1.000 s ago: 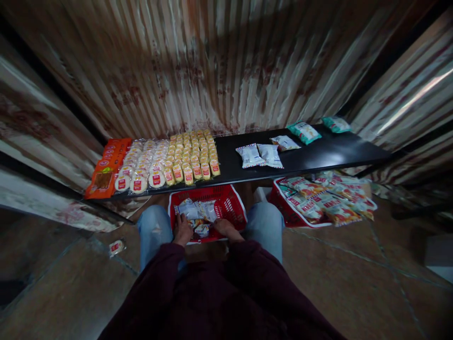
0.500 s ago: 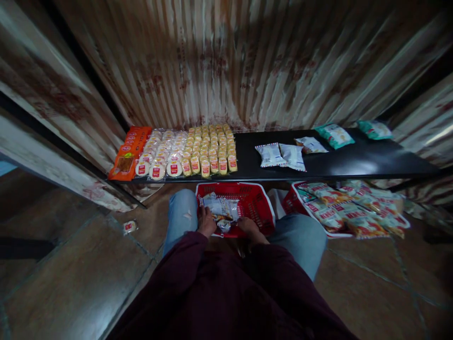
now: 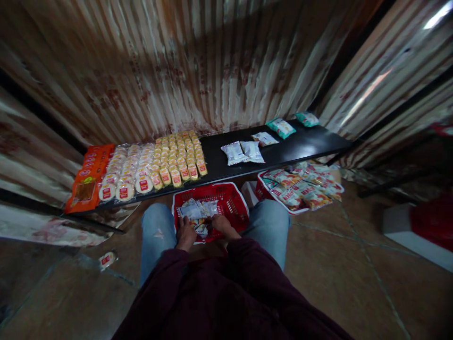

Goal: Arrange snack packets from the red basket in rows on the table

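A red plastic basket (image 3: 231,200) sits on the floor between my knees, with white snack packets (image 3: 198,210) lying inside. My left hand (image 3: 184,232) rests at the basket's near left edge, fingers curled on the packets. My right hand (image 3: 221,223) reaches into the basket from the near side and touches the packets; its fingers are too small and dark to read. On the low black shelf (image 3: 283,151) ahead lie rows of yellow packs (image 3: 180,158), round white packs (image 3: 130,172) and orange packs (image 3: 88,174).
Two white packets (image 3: 242,152) and green packets (image 3: 281,127) lie on the shelf's right part. A second red basket (image 3: 264,191) heaped with snack bags stands under the shelf at right. One small pack (image 3: 107,259) lies on the floor at left. Corrugated metal walls enclose the space.
The view has swung back toward the right. My right hand has moved further into the basket, closer to the left hand, onto the packets.
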The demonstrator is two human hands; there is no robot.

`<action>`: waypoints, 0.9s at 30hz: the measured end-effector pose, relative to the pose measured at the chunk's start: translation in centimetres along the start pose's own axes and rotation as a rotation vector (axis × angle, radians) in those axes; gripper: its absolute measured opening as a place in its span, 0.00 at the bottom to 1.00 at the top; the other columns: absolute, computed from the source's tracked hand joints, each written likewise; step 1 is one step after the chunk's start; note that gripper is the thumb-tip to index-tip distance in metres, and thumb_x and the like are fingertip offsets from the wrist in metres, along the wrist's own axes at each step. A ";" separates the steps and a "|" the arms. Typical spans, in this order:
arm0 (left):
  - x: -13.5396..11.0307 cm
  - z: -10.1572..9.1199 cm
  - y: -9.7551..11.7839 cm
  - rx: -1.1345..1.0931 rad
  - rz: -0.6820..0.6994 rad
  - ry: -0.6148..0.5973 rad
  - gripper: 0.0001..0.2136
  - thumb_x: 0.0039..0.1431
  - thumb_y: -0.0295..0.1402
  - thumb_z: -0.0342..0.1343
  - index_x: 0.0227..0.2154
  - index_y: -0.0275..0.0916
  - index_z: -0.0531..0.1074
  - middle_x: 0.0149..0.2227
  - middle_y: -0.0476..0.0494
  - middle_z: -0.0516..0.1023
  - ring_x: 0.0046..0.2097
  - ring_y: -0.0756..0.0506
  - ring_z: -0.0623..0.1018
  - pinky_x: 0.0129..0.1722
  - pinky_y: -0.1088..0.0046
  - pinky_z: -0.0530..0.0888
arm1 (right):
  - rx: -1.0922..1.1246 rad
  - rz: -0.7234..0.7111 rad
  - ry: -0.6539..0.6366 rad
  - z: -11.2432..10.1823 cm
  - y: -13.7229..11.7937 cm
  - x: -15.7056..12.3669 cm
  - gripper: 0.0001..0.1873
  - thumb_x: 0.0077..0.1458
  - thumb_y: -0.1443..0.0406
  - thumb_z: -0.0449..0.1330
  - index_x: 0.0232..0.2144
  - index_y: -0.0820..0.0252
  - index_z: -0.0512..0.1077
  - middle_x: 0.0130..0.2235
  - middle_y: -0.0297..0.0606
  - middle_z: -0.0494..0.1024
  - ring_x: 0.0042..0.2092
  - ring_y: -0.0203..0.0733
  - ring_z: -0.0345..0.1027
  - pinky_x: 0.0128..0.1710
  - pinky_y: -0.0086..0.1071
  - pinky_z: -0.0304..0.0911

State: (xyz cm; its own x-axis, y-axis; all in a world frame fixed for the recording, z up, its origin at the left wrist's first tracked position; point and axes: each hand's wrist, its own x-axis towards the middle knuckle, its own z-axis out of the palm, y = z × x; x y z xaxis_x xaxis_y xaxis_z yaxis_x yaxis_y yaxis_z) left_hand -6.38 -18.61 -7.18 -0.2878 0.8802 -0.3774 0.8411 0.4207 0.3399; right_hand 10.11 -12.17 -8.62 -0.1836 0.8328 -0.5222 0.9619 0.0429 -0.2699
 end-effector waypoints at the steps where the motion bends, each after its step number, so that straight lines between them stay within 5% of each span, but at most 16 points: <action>1: -0.1 0.1 0.3 0.002 0.004 0.002 0.30 0.56 0.27 0.48 0.63 0.33 0.52 0.67 0.27 0.47 0.60 0.39 0.66 0.56 0.65 0.66 | 0.008 0.017 0.008 -0.1 0.2 -0.2 0.20 0.59 0.65 0.48 0.47 0.67 0.72 0.46 0.55 0.78 0.49 0.47 0.73 0.43 0.31 0.66; 14: 0.9 0.1 0.3 0.049 -0.022 0.013 0.25 0.60 0.32 0.43 0.61 0.34 0.56 0.65 0.30 0.54 0.57 0.38 0.70 0.52 0.63 0.69 | 0.046 0.091 0.071 -1.1 -1.2 -1.8 0.18 0.57 0.64 0.52 0.47 0.63 0.73 0.48 0.53 0.77 0.49 0.54 0.72 0.46 0.43 0.67; 22: 0.6 -1.0 1.0 0.083 0.019 -0.019 0.25 0.61 0.33 0.44 0.61 0.30 0.55 0.65 0.30 0.55 0.63 0.42 0.62 0.57 0.72 0.64 | 0.082 0.102 0.087 -1.2 -2.0 -3.0 0.21 0.61 0.62 0.46 0.46 0.63 0.74 0.47 0.54 0.78 0.49 0.52 0.73 0.44 0.41 0.68; 27: 1.0 0.3 0.2 0.107 0.006 0.001 0.25 0.62 0.34 0.42 0.61 0.32 0.56 0.66 0.33 0.53 0.64 0.44 0.60 0.58 0.72 0.63 | 0.076 0.032 0.120 -1.9 -3.1 -2.8 0.21 0.59 0.60 0.47 0.44 0.62 0.75 0.45 0.53 0.78 0.47 0.54 0.73 0.47 0.42 0.65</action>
State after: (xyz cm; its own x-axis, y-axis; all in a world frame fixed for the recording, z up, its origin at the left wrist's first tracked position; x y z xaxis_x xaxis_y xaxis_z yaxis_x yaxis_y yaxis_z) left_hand -6.33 -17.75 -7.76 -0.2831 0.8829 -0.3745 0.8869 0.3897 0.2481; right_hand 8.03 -13.62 -4.76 -0.1231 0.8935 -0.4319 0.9480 -0.0228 -0.3174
